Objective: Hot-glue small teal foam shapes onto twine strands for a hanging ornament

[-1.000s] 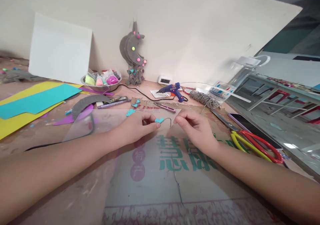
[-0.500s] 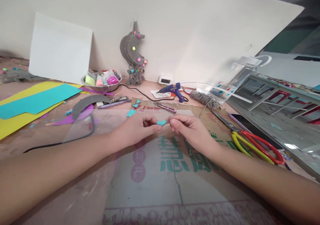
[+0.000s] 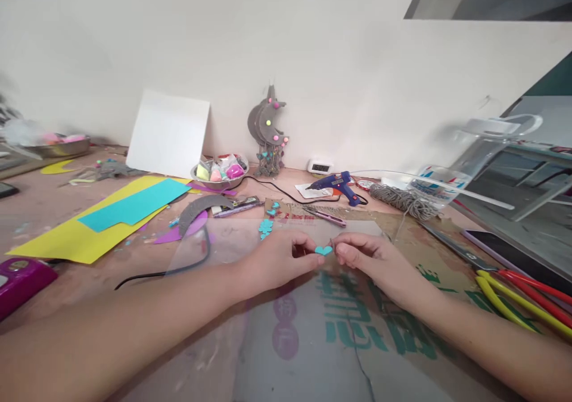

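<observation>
My left hand (image 3: 280, 259) pinches a small turquoise heart cutout (image 3: 323, 250) between thumb and fingertips. Close beside it, my right hand (image 3: 373, 259) is closed with thumb and forefinger together on a thin grey string (image 3: 332, 243) at the heart's right edge. Whether the string touches the heart is too small to tell. Below the hands, a length of grey string (image 3: 363, 366) trails down over a clear plastic sheet (image 3: 268, 378) lying on printed cardboard. Several more turquoise cutouts (image 3: 265, 228) lie just beyond my left hand.
Behind the hands are a craft knife (image 3: 325, 216), a blue glue gun (image 3: 337, 184) and a bundle of grey yarn (image 3: 404, 202). Scissors (image 3: 491, 271) and a phone (image 3: 518, 253) lie at right. Coloured sheets (image 3: 129, 208) spread left. A decorated moon hanging (image 3: 268, 122) is against the wall.
The view has turned left and levelled, so everything sits further right and lower; a magenta device shows at left. Both hands keep nearly the same hold around the heart.
</observation>
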A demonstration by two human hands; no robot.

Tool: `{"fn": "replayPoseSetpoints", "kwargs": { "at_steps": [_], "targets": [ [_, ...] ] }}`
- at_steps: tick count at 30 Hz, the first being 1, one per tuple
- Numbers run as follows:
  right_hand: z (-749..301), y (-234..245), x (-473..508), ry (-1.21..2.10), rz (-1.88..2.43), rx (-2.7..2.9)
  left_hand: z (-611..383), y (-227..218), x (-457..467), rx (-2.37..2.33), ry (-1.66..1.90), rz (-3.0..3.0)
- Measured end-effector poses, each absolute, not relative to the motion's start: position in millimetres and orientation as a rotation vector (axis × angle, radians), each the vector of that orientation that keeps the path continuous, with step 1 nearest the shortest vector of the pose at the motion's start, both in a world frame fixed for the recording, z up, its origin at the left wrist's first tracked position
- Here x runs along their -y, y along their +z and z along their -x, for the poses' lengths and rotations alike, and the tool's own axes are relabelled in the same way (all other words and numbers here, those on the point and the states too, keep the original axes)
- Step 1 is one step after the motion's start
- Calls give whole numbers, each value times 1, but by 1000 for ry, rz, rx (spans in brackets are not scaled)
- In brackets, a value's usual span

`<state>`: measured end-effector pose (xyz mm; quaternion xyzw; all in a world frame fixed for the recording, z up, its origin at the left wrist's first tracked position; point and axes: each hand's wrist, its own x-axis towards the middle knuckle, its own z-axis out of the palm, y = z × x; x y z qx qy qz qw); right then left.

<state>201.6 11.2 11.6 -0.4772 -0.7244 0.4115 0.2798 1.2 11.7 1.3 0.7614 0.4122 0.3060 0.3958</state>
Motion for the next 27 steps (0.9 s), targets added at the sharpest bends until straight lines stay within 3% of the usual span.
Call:
{"fn": "replayPoseSetpoints", "kwargs": {
  "at_steps": [27],
  "targets": [
    [-193, 12, -10, 1068, 1208, 1963, 1, 2, -12, -1101, 691, -1979]
  ]
}}
